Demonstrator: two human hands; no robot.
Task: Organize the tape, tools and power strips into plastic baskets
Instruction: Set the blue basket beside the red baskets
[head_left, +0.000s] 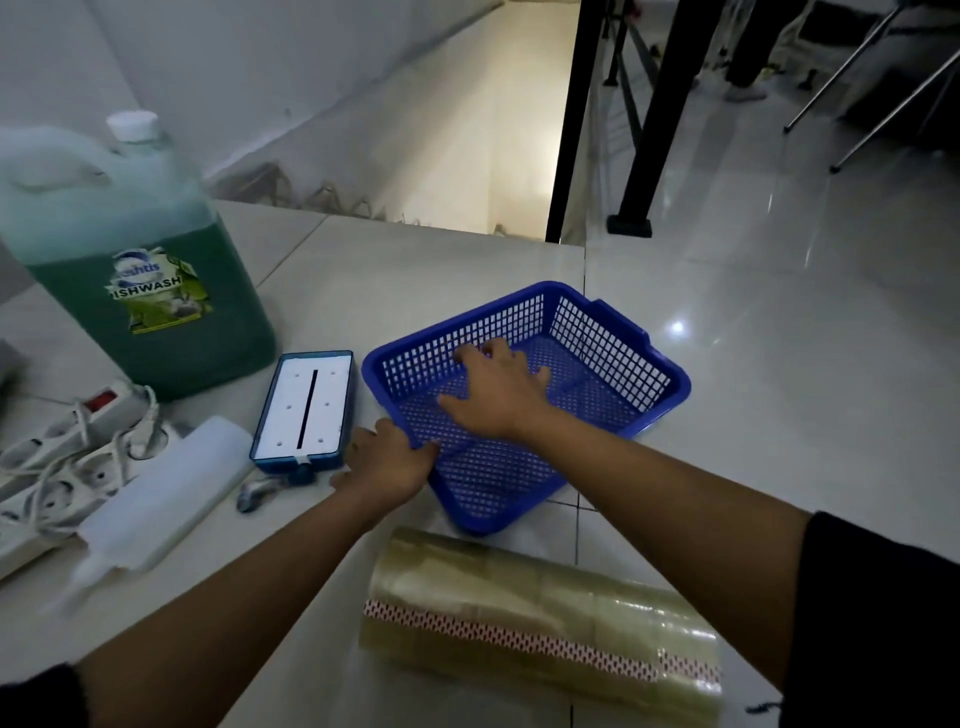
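Note:
A blue plastic basket (613, 358) sits on the tiled floor in the middle of the view, with nothing inside but my hand. My left hand (387, 462) grips its near-left rim. My right hand (498, 389) lies flat inside it, fingers spread on the mesh bottom. A wrapped stack of clear tape rolls (540, 623) lies on its side just in front of the basket. At the left, white power strips (57, 462) with tangled cords lie beside a blue and white tool case (306, 410) and a white sealant tube (166, 493).
A large green dishwash jug (135, 280) stands at the back left. A small silver object (257, 491) lies by the case. Beyond the basket the floor drops to a stairwell (467, 156). Black posts (649, 119) and chair legs stand at the back right.

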